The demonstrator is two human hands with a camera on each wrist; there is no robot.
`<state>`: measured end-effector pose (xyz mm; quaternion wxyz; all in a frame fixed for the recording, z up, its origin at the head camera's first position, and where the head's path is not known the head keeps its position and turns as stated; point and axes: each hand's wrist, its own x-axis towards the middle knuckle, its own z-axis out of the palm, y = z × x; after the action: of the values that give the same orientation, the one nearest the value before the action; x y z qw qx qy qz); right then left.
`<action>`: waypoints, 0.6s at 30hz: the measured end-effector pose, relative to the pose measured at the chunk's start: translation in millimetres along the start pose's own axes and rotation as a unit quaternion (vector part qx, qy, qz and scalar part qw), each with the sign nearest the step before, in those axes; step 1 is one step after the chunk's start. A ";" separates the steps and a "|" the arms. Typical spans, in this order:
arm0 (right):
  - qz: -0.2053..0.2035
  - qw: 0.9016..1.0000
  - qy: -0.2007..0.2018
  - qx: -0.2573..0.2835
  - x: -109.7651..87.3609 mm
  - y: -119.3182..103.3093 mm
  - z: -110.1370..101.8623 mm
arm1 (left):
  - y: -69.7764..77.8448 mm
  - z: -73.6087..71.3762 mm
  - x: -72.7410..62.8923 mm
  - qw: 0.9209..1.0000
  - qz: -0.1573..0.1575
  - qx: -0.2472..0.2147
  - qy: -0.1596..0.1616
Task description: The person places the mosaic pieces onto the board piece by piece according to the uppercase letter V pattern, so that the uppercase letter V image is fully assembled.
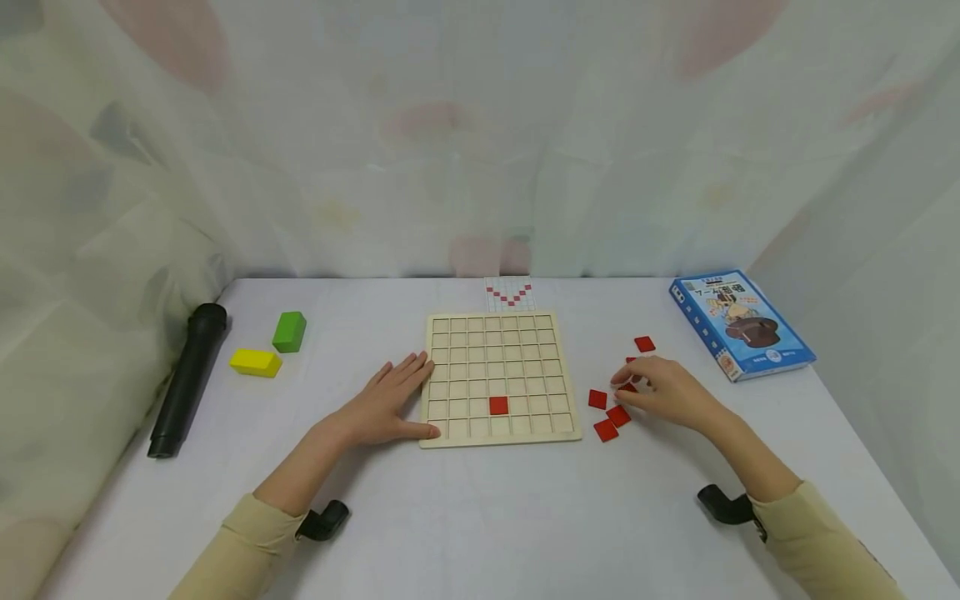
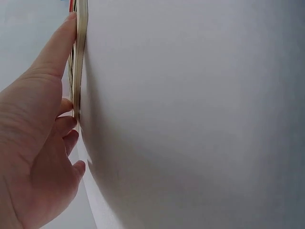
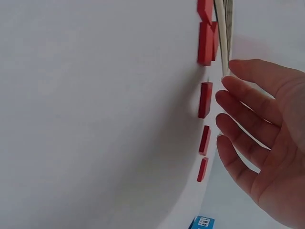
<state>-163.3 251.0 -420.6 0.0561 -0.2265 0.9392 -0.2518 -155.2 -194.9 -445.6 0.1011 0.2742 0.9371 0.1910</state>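
Observation:
A pale wooden grid board (image 1: 457, 442) lies at the middle of the table, with one red square tile (image 1: 498, 406) set in a cell of its second row from the front. My left hand (image 1: 386, 404) rests along the board's left edge, fingers spread and thumb at the front corner. To the right of the board, my right hand (image 1: 663, 390) hovers over several loose red tiles (image 1: 606, 430). Its fingers are loosely bent, with a gap between thumb and fingertips. In the right wrist view those tiles (image 3: 205, 100) lie below the fingertips, and the hand holds nothing.
Behind the board lies a pattern card (image 1: 510, 294) with red squares in a V shape. A blue game box (image 1: 742, 325) sits at the back right. On the left are a green block (image 1: 289, 332), a yellow block (image 1: 255, 362) and a black cylinder (image 1: 187, 379).

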 end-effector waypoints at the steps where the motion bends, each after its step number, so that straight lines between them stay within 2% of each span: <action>1: 0.001 1.000 -0.001 -0.003 -2.4 1.9 0.1 | -0.4 0.2 0.4 1.000 0.000 0.001 0.001; 8: 0.008 1.000 -0.008 -0.007 -1.6 -4.2 7.6 | -3.4 -0.1 0.5 1.000 0.004 -0.002 0.020; 18: 0.022 0.998 -0.012 -0.057 5.1 -13.1 12.3 | -1.7 -3.0 0.1 0.999 0.020 -0.004 0.037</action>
<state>-160.0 233.1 -424.7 0.0596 -0.2111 0.9561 -0.1942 -157.0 -197.0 -443.6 0.0641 0.2848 0.9337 0.2071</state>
